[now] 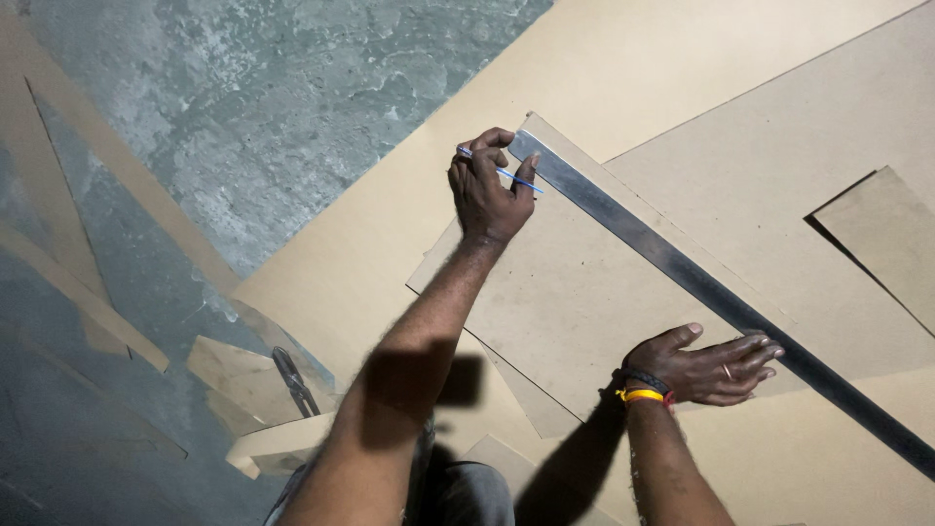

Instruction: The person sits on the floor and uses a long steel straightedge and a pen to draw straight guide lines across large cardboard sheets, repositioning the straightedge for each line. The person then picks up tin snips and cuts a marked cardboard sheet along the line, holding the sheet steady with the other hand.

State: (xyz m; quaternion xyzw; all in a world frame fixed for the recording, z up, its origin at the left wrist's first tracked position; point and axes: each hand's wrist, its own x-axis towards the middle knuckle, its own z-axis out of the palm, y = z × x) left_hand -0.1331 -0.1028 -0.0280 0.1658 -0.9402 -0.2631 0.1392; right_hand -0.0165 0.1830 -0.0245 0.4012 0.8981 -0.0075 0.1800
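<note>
Right hand (709, 368) flat on ruler (701, 282); left hand (487, 190) grips pen (506, 174).

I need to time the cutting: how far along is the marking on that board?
Done: ruler laid along the board, right hand flat on it. In hand: left hand holds the pen at the ruler's far end. I can't see a drawn line; scissors lie aside.

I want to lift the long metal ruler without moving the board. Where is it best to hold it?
Probably the ruler near its lower right end, coming from the right: that part lies flat past the right hand, away from the pen in the left hand.
</note>
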